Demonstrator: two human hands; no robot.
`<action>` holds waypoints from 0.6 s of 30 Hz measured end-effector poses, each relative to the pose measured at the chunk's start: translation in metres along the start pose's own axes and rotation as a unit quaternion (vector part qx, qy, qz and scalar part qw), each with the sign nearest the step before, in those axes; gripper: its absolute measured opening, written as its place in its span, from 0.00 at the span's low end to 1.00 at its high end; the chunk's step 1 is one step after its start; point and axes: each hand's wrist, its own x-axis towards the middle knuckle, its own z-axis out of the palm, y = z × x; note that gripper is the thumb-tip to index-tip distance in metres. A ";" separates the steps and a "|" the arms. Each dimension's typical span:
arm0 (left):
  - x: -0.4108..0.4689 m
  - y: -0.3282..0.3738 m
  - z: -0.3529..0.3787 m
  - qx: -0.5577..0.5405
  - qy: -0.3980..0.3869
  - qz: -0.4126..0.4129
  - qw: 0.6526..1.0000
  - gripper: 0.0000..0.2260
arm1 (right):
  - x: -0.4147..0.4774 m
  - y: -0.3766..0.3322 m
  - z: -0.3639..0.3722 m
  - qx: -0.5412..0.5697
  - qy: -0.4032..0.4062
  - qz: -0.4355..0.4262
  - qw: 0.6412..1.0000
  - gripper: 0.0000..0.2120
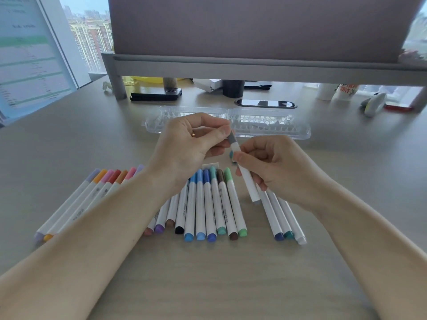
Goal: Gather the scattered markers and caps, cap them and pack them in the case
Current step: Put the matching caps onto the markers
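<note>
Both hands pinch one marker (pixel 246 179): left hand (pixel 191 144) on grey cap (pixel 231 137), right hand (pixel 275 167) on barrel; clear case (pixel 265 123) behind, marker rows (pixel 208 204) below.

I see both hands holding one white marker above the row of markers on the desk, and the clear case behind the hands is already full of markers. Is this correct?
Not quite. The head view shows the clear case lying open and empty, with no markers in its slots. The rest holds: the left hand and the right hand both hold one white marker above the row of markers on the desk.
</note>
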 end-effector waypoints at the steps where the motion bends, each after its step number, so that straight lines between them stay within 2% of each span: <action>1: -0.001 0.001 0.001 0.003 -0.002 0.004 1.000 0.06 | 0.000 -0.001 0.000 -0.001 0.001 -0.001 1.000 0.08; 7: -0.002 0.002 0.002 0.030 -0.012 0.010 0.999 0.06 | -0.001 -0.004 0.000 -0.008 0.006 0.004 1.000 0.10; 11: -0.001 -0.004 0.000 0.138 -0.026 0.032 0.990 0.06 | -0.002 -0.006 -0.002 -0.019 0.003 0.052 0.998 0.15; 15: 0.004 -0.010 -0.005 0.228 0.023 0.086 0.970 0.07 | -0.006 -0.008 -0.003 -0.160 0.016 0.084 0.983 0.18; 18: 0.005 -0.011 -0.006 0.272 0.033 0.098 0.957 0.06 | -0.006 -0.007 0.000 -0.227 0.037 0.086 0.969 0.20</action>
